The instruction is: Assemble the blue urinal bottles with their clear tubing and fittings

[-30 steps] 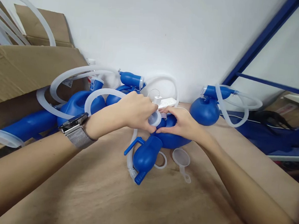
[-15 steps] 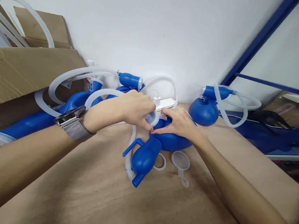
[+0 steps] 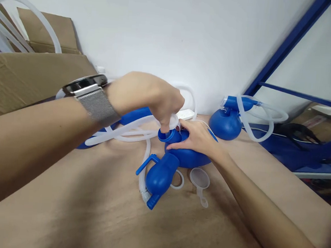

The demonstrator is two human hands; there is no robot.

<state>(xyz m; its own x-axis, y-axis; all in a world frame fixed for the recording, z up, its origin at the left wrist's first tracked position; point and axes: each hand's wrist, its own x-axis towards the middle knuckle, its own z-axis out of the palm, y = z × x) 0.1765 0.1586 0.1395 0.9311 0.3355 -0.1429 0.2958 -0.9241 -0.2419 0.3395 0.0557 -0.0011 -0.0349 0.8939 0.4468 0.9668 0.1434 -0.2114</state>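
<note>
My right hand (image 3: 197, 137) grips the neck of a squat blue plastic bottle (image 3: 190, 158), thumb in front and fingers behind. The bottle's round open mouth (image 3: 164, 136) faces me. Bent over that mouth is my left hand (image 3: 167, 99), its fingers pressed together and pointing down into the opening; whatever they pinch is hidden. A translucent cap (image 3: 174, 121) is tilted up beside the left fingers, against the neck. In front lies a blue bulb-shaped piece (image 3: 158, 176) with a handle, close to a white ring (image 3: 180, 180) and a translucent strapped lid (image 3: 200, 178).
Clear corrugated hoses (image 3: 125, 130) run over the wooden table (image 3: 113, 218) on the left. A cardboard box (image 3: 35, 77) with tubing stands at the far left. Behind the hands is a power strip (image 3: 186, 114); another blue bottle with a hose (image 3: 225, 122) stands at the right.
My left hand has risen and turned so its fingers point down into the bottle's mouth. The cap has tilted back, exposing the opening. Hoses at left have shifted; my right hand has stayed.
</note>
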